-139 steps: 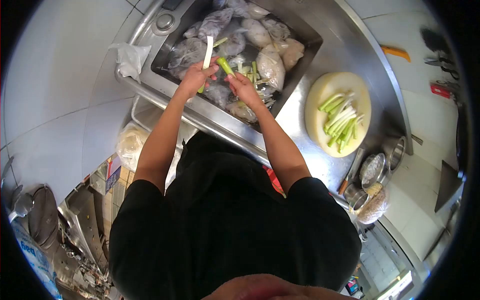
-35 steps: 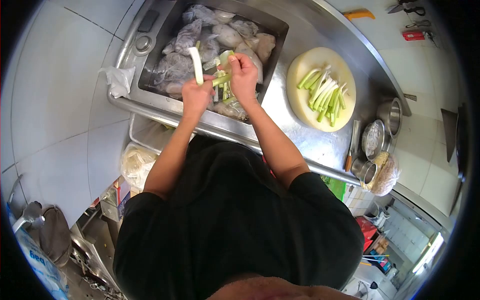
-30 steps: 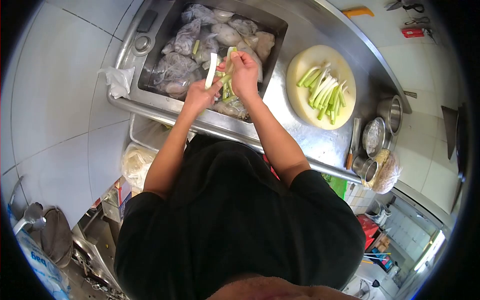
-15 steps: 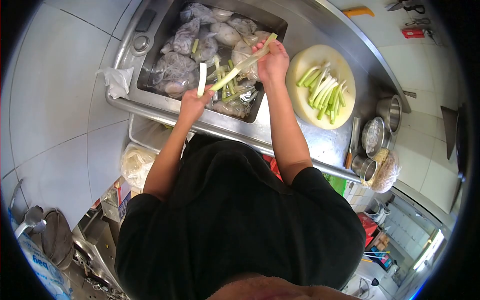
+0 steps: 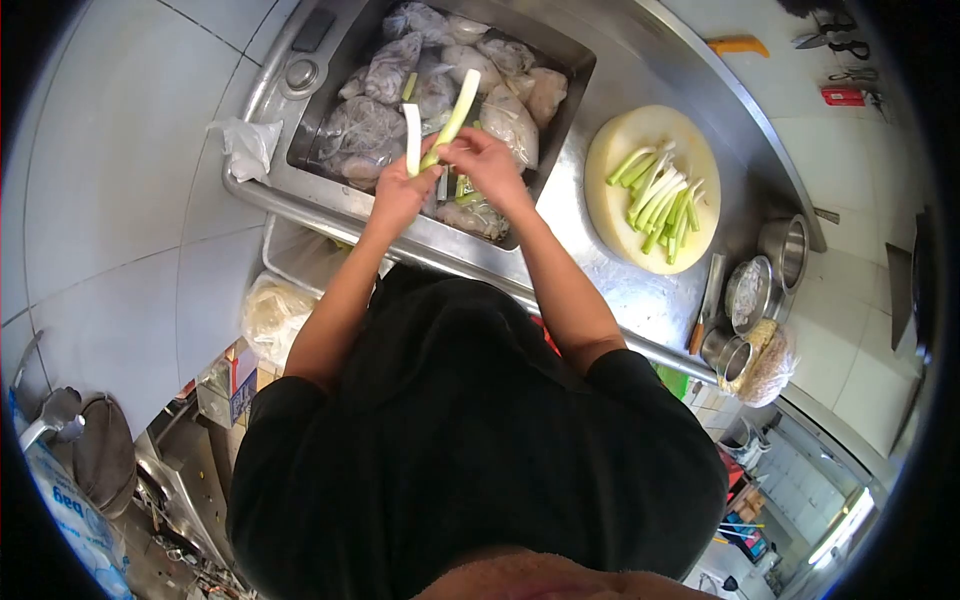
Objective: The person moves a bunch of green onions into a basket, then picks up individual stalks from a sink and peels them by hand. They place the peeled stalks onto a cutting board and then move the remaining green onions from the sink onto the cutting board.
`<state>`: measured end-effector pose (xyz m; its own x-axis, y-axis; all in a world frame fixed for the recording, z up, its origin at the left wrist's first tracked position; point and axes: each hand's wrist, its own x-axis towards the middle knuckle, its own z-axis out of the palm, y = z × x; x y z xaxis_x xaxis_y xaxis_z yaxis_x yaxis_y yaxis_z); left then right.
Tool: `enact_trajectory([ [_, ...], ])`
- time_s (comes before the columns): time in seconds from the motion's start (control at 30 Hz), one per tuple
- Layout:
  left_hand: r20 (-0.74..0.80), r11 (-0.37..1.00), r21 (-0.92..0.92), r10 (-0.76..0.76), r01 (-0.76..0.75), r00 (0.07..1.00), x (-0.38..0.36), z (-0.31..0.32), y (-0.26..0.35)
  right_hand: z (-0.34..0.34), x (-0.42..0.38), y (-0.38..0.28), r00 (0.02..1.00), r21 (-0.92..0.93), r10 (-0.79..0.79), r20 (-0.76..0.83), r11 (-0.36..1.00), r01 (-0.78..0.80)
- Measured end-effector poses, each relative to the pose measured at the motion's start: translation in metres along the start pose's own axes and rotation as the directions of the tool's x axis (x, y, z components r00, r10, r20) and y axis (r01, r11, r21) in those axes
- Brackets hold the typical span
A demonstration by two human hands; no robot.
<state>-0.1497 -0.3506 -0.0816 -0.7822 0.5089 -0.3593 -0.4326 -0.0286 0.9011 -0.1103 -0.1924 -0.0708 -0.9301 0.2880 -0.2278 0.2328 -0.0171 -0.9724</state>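
My left hand (image 5: 402, 196) is closed round the lower ends of two spring onion stalks, held over the near edge of the sink. One is a short white stalk (image 5: 413, 138); the other is a longer pale green stalk (image 5: 457, 112) tilted to the right. My right hand (image 5: 490, 172) is beside it, fingertips pinched at the green stalk's lower part. Beneath both hands, green trimmings (image 5: 466, 188) lie among plastic-wrapped bundles (image 5: 356, 132) in the sink (image 5: 556, 160). Cut spring onion pieces (image 5: 660, 200) are piled on the round cutting board (image 5: 605, 225) to the right.
A knife (image 5: 708, 303) lies right of the board, near metal bowls (image 5: 783, 250) and a bagged item (image 5: 768, 362). A crumpled white bag (image 5: 248, 150) sits on the sink's left rim. Scissors (image 5: 835, 38) and an orange-handled tool (image 5: 738, 45) are along the far wall.
My right hand has moved down and left from the stalk's upper end to its lower part beside my left hand. The long strip stretched between my hands no longer shows; the green stalk points more upright.
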Motion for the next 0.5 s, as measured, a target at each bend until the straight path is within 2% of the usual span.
enact_trajectory([
  [0.03, 0.004, 0.999, 0.029, 0.023, -0.023, 1.000, 0.000, 0.005, -0.003, 0.008, -0.005, -0.007, 0.991, 0.163, 0.035, 0.131, 0.985, -0.057],
  [0.07, 0.010, 0.997, 0.058, 0.046, -0.046, 0.999, 0.000, 0.008, -0.004, 0.012, -0.005, -0.003, 0.995, 0.165, 0.053, 0.087, 0.984, -0.066],
  [0.13, 0.011, 1.000, 0.025, 0.000, -0.001, 1.000, 0.000, 0.010, -0.004, 0.016, -0.006, 0.009, 0.996, 0.167, 0.086, -0.004, 0.982, -0.084],
  [0.17, 0.011, 1.000, 0.007, -0.022, 0.022, 1.000, 0.000, 0.012, -0.004, 0.018, -0.006, 0.014, 0.999, 0.152, 0.008, -0.037, 0.988, -0.003],
  [0.27, 0.054, 0.994, -0.084, -0.071, 0.075, 0.996, -0.005, 0.017, -0.003, 0.016, -0.006, 0.029, 0.980, 0.178, 0.069, -0.188, 0.983, -0.035],
  [0.4, 0.112, 0.982, -0.160, -0.080, 0.097, 0.991, -0.008, 0.016, -0.001, 0.016, -0.005, 0.031, 0.973, 0.144, 0.033, -0.227, 0.990, 0.000],
  [0.47, 0.161, 0.949, -0.275, -0.112, 0.154, 0.981, -0.007, 0.010, -0.002, 0.011, -0.004, 0.034, 0.974, 0.105, -0.023, -0.227, 0.993, 0.048],
  [0.5, 0.186, 0.926, -0.330, -0.126, 0.183, 0.974, -0.007, 0.008, -0.003, 0.008, -0.002, 0.034, 0.974, 0.155, 0.002, -0.228, 0.987, 0.034],
])
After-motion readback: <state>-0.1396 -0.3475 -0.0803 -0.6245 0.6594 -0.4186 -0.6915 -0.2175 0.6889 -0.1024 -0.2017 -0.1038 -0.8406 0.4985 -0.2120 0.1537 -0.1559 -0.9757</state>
